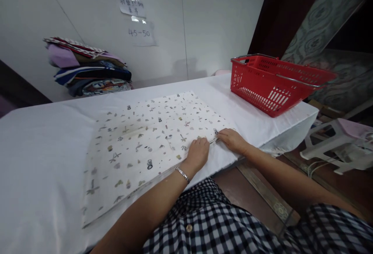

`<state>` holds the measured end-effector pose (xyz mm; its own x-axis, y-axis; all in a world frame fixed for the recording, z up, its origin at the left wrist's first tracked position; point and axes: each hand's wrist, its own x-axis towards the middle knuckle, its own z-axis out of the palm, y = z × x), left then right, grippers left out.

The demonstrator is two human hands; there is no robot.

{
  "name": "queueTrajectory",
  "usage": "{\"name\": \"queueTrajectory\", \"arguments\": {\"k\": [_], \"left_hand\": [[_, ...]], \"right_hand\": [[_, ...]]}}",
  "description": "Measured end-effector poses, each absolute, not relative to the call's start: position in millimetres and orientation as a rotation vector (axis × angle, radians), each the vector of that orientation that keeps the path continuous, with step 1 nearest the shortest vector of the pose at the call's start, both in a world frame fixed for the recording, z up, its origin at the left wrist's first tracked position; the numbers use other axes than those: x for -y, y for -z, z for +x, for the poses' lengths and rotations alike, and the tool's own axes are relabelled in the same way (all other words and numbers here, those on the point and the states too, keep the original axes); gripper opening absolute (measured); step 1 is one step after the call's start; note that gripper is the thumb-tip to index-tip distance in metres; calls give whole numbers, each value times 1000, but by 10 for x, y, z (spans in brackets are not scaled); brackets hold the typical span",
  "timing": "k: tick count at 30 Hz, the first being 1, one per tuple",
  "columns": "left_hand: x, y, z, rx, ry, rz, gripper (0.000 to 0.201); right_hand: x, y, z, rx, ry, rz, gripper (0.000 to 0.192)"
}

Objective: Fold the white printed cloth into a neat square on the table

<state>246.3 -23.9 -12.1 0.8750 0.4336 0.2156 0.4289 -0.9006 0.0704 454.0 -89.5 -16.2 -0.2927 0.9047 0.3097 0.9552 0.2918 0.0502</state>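
- Your left hand (pixel 198 153) presses down on the near edge of the patterned cloth (pixel 145 145), fingers curled onto the fabric.
- Your right hand (pixel 233 140) pinches that same edge just beside it, fingertips closed on the hem.
- The cloth lies flat on the white table (pixel 43 149) — the step in hand looks like squaring up the near corner before a fold.
- The next move likely calls for a steady grip with both hands, so the edge stays straight.
- A paper sign (pixel 140 33) on the wall reads "45-50"; the note (pixel 131 6) above it is handwritten — too small to read.
- A red basket (pixel 274 86) sits at the table's far right; folded fabrics (pixel 87 67) are stacked at the far left.
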Motion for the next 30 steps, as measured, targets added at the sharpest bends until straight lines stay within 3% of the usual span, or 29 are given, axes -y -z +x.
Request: {"name": "queueTrajectory", "arguments": {"k": [6, 16, 30], "left_hand": [[225, 117, 2441, -712, -429, 3040, 13], [178, 86, 2408, -679, -363, 3111, 23], [238, 89, 2397, -652, -326, 3130, 15]], "right_hand": [[910, 121, 4520, 2356, 315, -1737, 24], [934, 158, 4521, 2315, 309, -1736, 25], [944, 145, 4530, 2348, 314, -1729, 20]]}}
